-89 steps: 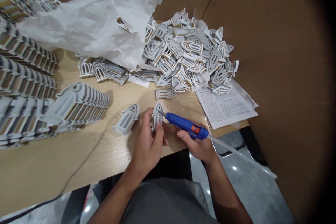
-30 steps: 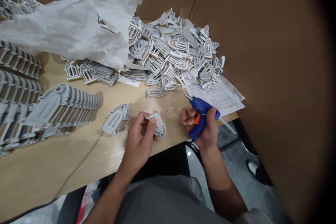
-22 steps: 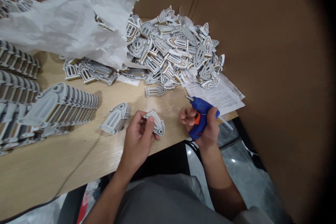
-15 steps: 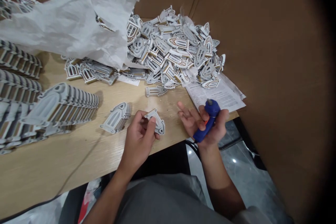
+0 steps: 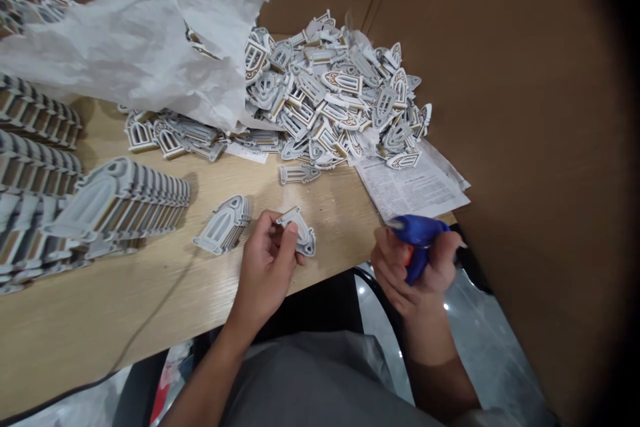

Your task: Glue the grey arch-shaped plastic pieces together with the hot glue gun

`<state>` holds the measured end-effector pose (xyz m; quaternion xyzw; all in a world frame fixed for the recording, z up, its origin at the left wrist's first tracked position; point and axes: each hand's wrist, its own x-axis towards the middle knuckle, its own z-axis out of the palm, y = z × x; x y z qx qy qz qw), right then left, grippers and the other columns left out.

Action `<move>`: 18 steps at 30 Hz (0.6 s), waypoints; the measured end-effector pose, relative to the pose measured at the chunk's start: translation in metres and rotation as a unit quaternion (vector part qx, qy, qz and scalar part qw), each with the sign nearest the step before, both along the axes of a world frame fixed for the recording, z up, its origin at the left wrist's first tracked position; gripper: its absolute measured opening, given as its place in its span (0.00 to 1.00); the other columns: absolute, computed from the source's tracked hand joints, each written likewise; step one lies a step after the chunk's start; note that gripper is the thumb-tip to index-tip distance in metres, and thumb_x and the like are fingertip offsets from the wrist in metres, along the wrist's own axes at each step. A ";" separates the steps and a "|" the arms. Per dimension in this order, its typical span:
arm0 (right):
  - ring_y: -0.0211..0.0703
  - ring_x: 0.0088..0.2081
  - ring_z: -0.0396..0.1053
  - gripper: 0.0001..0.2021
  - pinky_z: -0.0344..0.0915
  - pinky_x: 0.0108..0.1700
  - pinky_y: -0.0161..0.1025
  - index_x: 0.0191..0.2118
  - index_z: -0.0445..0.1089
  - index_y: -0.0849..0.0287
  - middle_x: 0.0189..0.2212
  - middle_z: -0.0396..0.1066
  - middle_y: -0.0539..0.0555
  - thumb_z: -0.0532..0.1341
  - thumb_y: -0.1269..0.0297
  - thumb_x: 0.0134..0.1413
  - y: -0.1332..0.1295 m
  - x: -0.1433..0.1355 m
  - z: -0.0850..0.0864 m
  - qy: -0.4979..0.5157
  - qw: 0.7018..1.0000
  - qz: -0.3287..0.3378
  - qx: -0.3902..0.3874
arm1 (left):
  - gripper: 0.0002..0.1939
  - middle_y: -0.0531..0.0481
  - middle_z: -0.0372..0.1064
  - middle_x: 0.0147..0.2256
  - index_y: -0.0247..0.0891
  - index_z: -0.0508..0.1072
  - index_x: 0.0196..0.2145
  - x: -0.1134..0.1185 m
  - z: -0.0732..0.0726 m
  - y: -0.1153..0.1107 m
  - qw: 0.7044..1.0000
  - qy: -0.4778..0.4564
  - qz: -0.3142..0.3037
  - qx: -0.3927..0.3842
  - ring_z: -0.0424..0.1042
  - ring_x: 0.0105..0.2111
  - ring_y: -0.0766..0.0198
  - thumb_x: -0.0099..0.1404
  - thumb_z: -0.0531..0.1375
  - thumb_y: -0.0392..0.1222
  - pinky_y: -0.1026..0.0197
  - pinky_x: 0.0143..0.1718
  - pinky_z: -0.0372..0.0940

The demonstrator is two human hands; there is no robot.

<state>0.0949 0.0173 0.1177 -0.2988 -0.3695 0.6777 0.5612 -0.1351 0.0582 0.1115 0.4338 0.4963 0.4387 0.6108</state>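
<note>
Between thumb and fingers, my left hand (image 5: 267,263) grips a small white window-shaped piece (image 5: 303,235) above the table's front part. My right hand (image 5: 417,273) is wrapped round a blue glue gun (image 5: 423,230) with an orange-red trigger, its nozzle toward the left. Just left of my left hand stands a short stack of similar pieces (image 5: 220,227). One loose piece (image 5: 299,174) lies flat beyond my left hand, near a big heap of white and gold pieces (image 5: 340,93).
Long rows of stacked pieces (image 5: 130,197) fill the table's left side. Crumpled white paper (image 5: 150,53) covers part of the heap. Printed sheets (image 5: 410,190) lie at the right edge, beside a brown panel (image 5: 500,113). A thin dark line crosses the front left of the table (image 5: 200,300).
My right hand has moved right and slightly down. The glue gun has turned from upright to nearly level, and the fingers have closed round it. My left hand is almost unchanged.
</note>
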 end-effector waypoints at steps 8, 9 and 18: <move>0.36 0.18 0.63 0.28 0.52 0.15 0.36 0.41 0.77 0.54 0.31 0.74 0.51 0.70 0.30 0.59 0.010 -0.011 0.008 -0.232 0.970 -0.009 -0.075 | 0.15 0.57 0.70 0.30 0.41 0.68 0.39 0.000 -0.001 0.000 1.000 -0.017 0.004 -0.008 0.71 0.23 0.72 0.77 0.64 0.53 0.71 0.23 0.66; 0.38 0.19 0.66 0.27 0.51 0.15 0.36 0.42 0.77 0.54 0.31 0.74 0.52 0.69 0.31 0.60 0.011 -0.013 0.008 -0.236 0.969 -0.006 -0.073 | 0.15 0.57 0.70 0.31 0.41 0.68 0.40 0.000 -0.001 0.000 1.000 -0.018 0.004 -0.011 0.71 0.24 0.72 0.76 0.65 0.54 0.70 0.24 0.68; 0.45 0.24 0.73 0.29 0.51 0.17 0.36 0.46 0.77 0.54 0.29 0.75 0.54 0.66 0.29 0.63 0.017 -0.020 -0.005 -0.238 0.971 -0.022 -0.031 | 0.15 0.56 0.67 0.30 0.42 0.68 0.39 -0.001 -0.004 -0.001 1.000 0.005 0.001 -0.001 0.69 0.26 0.68 0.76 0.64 0.54 0.69 0.23 0.69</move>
